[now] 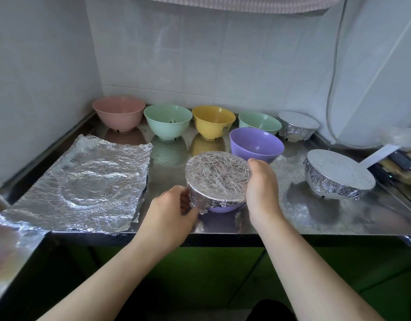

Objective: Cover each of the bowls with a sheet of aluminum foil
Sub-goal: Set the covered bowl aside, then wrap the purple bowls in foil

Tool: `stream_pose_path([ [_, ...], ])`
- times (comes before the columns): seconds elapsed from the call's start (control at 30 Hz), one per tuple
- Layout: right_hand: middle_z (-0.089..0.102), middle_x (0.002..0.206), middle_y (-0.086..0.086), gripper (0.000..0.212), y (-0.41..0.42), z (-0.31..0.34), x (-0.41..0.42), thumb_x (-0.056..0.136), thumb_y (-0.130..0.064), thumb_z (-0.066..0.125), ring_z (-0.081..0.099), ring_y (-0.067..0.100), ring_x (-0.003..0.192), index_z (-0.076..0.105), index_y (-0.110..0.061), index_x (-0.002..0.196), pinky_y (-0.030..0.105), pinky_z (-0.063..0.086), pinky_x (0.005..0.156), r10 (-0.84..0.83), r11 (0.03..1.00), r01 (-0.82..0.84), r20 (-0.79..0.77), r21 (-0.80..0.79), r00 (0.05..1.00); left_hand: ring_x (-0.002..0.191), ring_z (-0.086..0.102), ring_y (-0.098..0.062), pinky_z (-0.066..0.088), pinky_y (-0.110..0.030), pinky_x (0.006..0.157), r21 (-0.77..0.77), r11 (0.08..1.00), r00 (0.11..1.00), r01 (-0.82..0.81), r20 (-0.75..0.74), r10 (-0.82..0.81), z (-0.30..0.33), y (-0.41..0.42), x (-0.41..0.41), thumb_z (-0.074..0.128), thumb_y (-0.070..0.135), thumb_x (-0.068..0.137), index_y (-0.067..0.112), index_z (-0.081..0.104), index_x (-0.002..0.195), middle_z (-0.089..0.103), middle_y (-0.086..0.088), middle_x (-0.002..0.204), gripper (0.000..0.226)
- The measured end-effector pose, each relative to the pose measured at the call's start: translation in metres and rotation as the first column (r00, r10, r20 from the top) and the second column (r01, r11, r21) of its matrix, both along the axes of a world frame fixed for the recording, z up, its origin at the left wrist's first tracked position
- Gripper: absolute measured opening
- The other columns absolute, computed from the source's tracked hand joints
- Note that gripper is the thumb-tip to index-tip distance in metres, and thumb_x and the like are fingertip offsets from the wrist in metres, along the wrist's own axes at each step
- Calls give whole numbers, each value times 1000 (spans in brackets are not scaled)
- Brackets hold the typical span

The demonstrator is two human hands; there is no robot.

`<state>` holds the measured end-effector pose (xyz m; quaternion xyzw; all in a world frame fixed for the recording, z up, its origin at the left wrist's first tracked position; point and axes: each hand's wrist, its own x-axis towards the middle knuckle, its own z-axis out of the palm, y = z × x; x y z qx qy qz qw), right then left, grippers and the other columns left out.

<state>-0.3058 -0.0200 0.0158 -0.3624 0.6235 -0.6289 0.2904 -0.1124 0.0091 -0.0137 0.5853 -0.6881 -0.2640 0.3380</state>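
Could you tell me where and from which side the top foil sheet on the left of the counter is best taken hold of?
Probably the foil sheet is best pinched at its near right corner, coming from the front edge of the counter. It lies flat, but that corner looks slightly lifted and reaches the edge, giving a grip.

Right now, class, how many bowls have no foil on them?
5: pink bowl, green bowl, yellow bowl and another green bowl along the wall, purple bowl in front.
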Motion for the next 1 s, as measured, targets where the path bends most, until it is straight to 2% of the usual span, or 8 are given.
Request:
stream_pose_path([
  [0.13,67,99,4,36,-1,-1,3,87,-50,46,59,21,93,64,-18,86,44,47,91,-3,1000,2,-25,-26,1000,73,67,6,54,-14,71,8,999,999,-40,-16,40,4,-1,-4,76,31,93,30,67,103,71,18,80,14],
  [0.23,66,107,8,36,-3,-2,5,87,-51,46,58,22,95,64,-20,84,47,46,96,-25,999,25,-12,-26,1000,74,69,0,58,-25,73,22,997,998,-67,-16,68,6,-1,-6,74,26,93,26,69,104,73,16,80,12],
  [0.37,62,95,4,36,-1,-2,6,86,-49,45,56,20,87,61,-16,83,43,46,86,-19,1000,19,-13,-21,1000,73,70,-8,61,-35,72,50,995,995,-87,-46,90,5,-1,-8,73,23,92,24,70,98,72,14,77,6],
  [0.5,60,87,1,35,-2,-4,1,86,-48,44,54,19,82,57,-17,82,41,44,80,-13,1000,13,-17,-12,1000,84,65,-2,54,-25,78,-15,995,994,-103,-47,102,3,4,-2,73,26,89,22,60,115,66,12,99,29],
  [0.67,70,93,5,48,-7,-5,-2,85,-55,45,64,27,93,62,-10,91,49,50,95,-26,1000,26,-20,-7,999,89,60,-1,42,-5,72,-94,994,991,-63,-123,52,9,15,-4,87,35,79,25,47,113,55,10,106,54],
  [0.77,76,103,9,50,-14,-10,-3,85,-56,48,70,32,105,70,-13,100,57,52,103,-16,1000,16,3,-9,1000,76,63,-5,46,-10,68,-48,997,983,-57,-178,48,10,12,-7,91,35,78,27,49,101,63,7,93,49],
  [0.87,74,97,0,31,-8,-6,1,94,-42,52,68,23,102,71,-19,85,44,52,99,-34,999,34,38,-22,999,68,67,-5,50,-14,61,44,999,969,-12,-245,23,8,10,-11,90,26,82,24,54,95,72,6,81,39],
  [1.0,68,109,16,28,-2,-4,2,102,-30,51,63,30,95,58,-4,95,43,49,91,-33,998,36,62,-50,998,69,74,-14,60,-27,63,111,994,950,10,-311,25,2,8,-15,87,14,83,19,55,95,76,4,80,35],
])
